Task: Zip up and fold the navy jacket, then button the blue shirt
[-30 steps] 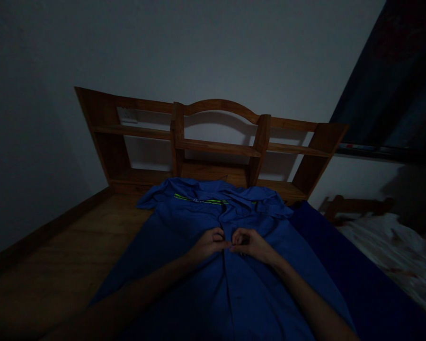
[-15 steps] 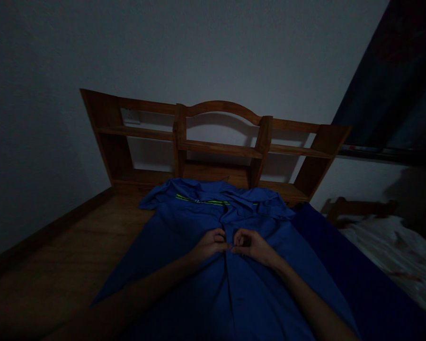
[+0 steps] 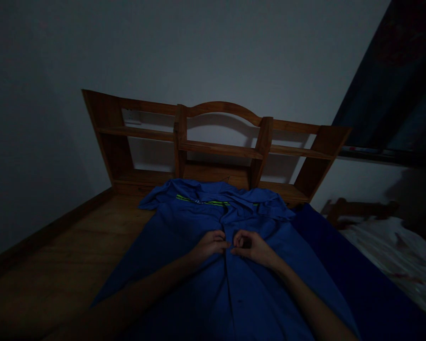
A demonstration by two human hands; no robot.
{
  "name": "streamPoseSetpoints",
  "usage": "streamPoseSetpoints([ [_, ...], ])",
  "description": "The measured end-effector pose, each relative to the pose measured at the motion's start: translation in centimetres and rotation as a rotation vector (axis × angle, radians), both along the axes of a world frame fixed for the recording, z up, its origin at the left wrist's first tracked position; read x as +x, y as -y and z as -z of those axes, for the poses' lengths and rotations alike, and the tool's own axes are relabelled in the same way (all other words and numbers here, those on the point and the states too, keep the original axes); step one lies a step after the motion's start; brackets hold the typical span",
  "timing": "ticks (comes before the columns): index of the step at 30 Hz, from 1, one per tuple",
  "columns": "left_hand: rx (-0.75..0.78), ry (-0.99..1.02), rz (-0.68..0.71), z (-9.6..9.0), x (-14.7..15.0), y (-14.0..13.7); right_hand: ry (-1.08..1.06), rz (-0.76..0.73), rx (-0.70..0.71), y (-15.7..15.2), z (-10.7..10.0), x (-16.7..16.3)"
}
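A blue shirt (image 3: 262, 289) with a yellow-green stripe across its upper part lies spread out in front of me, its front placket running down the middle. At that placket my left hand (image 3: 212, 244) pinches the fabric edge between thumb and fingers. Just to its right, my right hand (image 3: 250, 246) has its fingers curled in and pinches the same strip of cloth. The fingertips of both hands almost meet. Whether a button sits between them is too dark and small to make out.
Behind the shirt stands a wooden shelf unit (image 3: 220, 149) against the pale wall (image 3: 213, 52). To the left lies a wooden surface (image 3: 85, 246). A dark blue cloth (image 3: 337, 246) is on the right, with a whitish crumpled fabric (image 3: 397, 241) beyond it. A dark curtain (image 3: 386, 85) hangs upper right.
Both hands stay at the same spot on the placket, with only slight finger movement. The shirt lies as before.
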State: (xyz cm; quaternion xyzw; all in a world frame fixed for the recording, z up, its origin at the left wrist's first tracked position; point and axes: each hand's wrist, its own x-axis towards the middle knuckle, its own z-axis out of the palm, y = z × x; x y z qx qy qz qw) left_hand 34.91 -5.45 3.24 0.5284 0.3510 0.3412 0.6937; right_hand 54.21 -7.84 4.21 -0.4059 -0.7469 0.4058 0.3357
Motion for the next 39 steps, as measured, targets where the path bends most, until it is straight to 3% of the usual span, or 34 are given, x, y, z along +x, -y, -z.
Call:
streamPoseSetpoints([
  [24, -0.031, -0.003, -0.059, 0.5, 0.2, -0.3, -0.012, 0.008, 0.024, 0.1, -0.1, -0.1],
  [32, 0.024, 0.001, -0.043, 1.6, 0.0, -0.9, -0.008, 0.009, 0.03, -0.1, 0.1, 0.0],
  [39, 0.076, 0.026, -0.034, 1.5, 0.0, -0.6, -0.002, 0.016, 0.027, 0.0, 0.1, 0.0],
])
